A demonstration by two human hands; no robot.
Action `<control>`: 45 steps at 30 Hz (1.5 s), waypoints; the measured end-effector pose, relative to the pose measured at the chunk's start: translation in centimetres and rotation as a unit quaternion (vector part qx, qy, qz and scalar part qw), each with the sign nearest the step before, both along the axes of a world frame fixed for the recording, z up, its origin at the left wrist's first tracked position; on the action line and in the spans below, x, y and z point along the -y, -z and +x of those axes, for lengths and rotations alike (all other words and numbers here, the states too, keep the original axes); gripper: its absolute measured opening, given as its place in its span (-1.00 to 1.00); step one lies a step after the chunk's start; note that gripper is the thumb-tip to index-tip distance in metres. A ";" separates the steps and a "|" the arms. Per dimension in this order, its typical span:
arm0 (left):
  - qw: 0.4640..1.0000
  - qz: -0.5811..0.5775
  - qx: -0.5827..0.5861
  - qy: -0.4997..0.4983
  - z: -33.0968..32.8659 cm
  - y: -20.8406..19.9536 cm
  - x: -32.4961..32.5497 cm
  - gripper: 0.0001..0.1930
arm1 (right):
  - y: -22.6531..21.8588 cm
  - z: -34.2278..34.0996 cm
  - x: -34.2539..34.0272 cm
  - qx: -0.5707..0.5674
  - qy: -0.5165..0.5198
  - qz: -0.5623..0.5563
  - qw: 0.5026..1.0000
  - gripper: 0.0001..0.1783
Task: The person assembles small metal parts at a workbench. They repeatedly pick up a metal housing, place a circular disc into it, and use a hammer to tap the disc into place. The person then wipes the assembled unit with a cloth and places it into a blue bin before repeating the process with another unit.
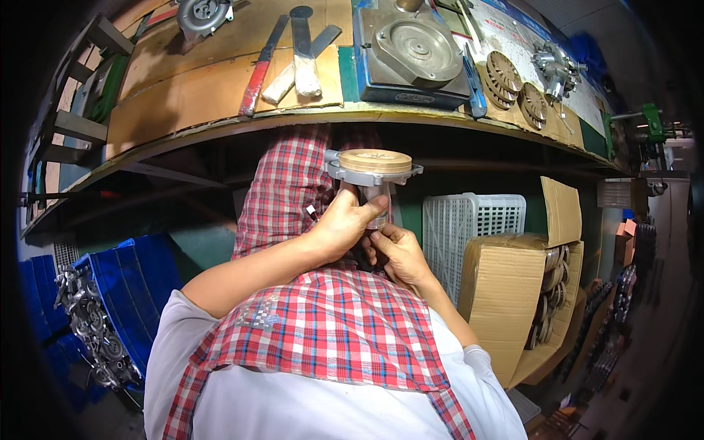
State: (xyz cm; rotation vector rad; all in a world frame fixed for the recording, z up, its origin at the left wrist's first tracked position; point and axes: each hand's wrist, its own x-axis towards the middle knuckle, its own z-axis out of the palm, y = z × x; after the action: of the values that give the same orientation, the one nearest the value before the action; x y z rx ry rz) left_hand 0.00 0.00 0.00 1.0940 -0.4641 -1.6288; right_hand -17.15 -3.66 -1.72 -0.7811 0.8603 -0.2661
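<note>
Above my lap, just below the bench edge, I hold up a grey cast-metal burner (372, 177) with a round brass-coloured disc (375, 160) on top. My left hand (341, 224) is closed round the stem under its flange, thumb across the front. Close against the lower end of that stem is my right hand (400, 253), its thumb and fingers pinched together. Whatever sits between those fingertips is too small or hidden to make out.
On the bench lie a red-handled blade (258, 84), wrapped scrapers (302, 66), a round metal fixture (418, 51), slotted brass discs (503, 73) and metal castings (555, 71). Below stand an open cardboard box (502, 293), a white crate (440, 227) and a blue bin (132, 293).
</note>
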 end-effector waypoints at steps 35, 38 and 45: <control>0.989 -0.128 -0.069 0.017 -1.4 1.6 0.1 -0.28 | -1.3 -0.1 2.4 -0.009 0.008 -0.347 0.938 -0.06; 0.975 -0.187 0.007 0.120 -0.1 -0.6 -0.6 -0.16 | -2.9 1.2 3.4 -0.044 0.099 -0.285 0.952 -0.24; 0.924 -0.291 0.181 0.168 1.1 -2.4 -0.1 -0.21 | -3.8 -1.6 5.8 0.115 0.109 -0.111 0.981 -0.43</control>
State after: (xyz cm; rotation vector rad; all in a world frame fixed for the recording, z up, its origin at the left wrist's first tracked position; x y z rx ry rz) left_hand 1.14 0.11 2.44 0.8785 -1.3504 -1.4208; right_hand -18.72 -9.41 2.11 -0.8444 0.7043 -0.6423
